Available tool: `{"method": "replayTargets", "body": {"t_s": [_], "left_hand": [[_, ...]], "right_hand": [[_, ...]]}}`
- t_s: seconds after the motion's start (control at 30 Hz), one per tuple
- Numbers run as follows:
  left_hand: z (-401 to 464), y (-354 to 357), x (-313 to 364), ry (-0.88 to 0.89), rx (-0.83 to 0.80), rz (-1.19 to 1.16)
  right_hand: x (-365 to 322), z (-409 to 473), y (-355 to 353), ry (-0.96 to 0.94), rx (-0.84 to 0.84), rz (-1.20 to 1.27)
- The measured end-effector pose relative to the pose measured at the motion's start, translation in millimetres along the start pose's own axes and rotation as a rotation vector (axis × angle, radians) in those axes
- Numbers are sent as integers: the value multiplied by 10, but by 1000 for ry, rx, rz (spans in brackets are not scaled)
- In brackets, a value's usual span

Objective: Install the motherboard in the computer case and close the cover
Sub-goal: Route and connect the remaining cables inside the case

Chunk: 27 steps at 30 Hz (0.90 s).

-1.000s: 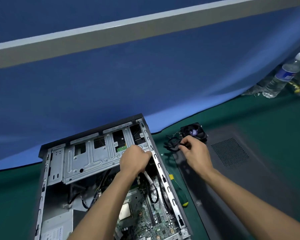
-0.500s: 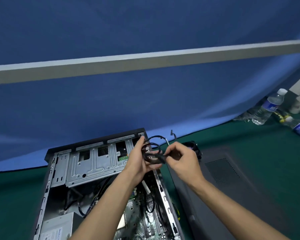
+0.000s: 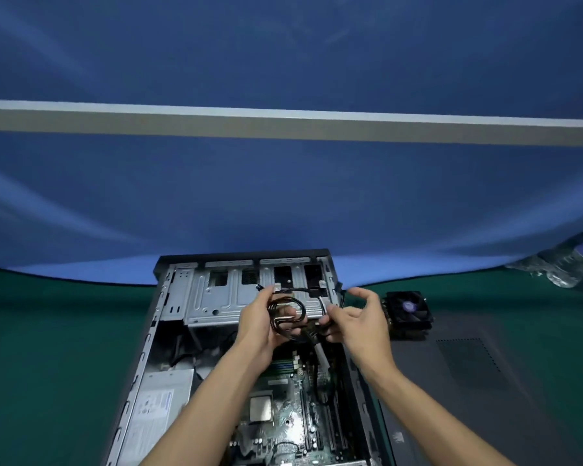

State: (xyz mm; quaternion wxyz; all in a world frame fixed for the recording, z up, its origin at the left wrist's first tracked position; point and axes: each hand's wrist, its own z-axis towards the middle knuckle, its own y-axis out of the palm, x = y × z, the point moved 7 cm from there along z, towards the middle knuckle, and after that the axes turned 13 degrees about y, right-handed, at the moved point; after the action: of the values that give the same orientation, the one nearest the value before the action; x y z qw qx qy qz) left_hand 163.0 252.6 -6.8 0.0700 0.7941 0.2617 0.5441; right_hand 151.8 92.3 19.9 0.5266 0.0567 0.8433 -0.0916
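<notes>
Both hands have lifted a coiled cable (image 3: 285,316) above the computer case (image 3: 142,361); left hand (image 3: 258,326) grips the coil, right hand (image 3: 359,322) pinches its plug. Motherboard (image 3: 283,415) sits inside. Slack could snag the drive cage.

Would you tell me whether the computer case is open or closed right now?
Open: the grey metal computer case shows its green motherboard, and the dark cover panel lies beside it.
</notes>
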Motion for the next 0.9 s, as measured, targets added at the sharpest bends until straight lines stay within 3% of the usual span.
{"method": "replayTargets", "body": {"t_s": [0.13, 0.27, 0.4, 0.6, 0.7, 0.9], "left_hand": [[65, -470, -107, -9, 128, 98], [91, -821, -217, 34, 219, 242], [105, -979, -292, 86, 255, 365], [103, -1064, -403, 134, 348, 196], [105, -1133, -506, 106, 348, 192], [127, -1199, -631, 50, 335, 269]], "right_hand": [[141, -83, 205, 37, -139, -142], [215, -116, 222, -20, -115, -302], [312, -89, 227, 56, -217, -248], [436, -82, 257, 322, -404, 51], [462, -65, 253, 349, -463, 128], [407, -48, 224, 205, -368, -172]]}}
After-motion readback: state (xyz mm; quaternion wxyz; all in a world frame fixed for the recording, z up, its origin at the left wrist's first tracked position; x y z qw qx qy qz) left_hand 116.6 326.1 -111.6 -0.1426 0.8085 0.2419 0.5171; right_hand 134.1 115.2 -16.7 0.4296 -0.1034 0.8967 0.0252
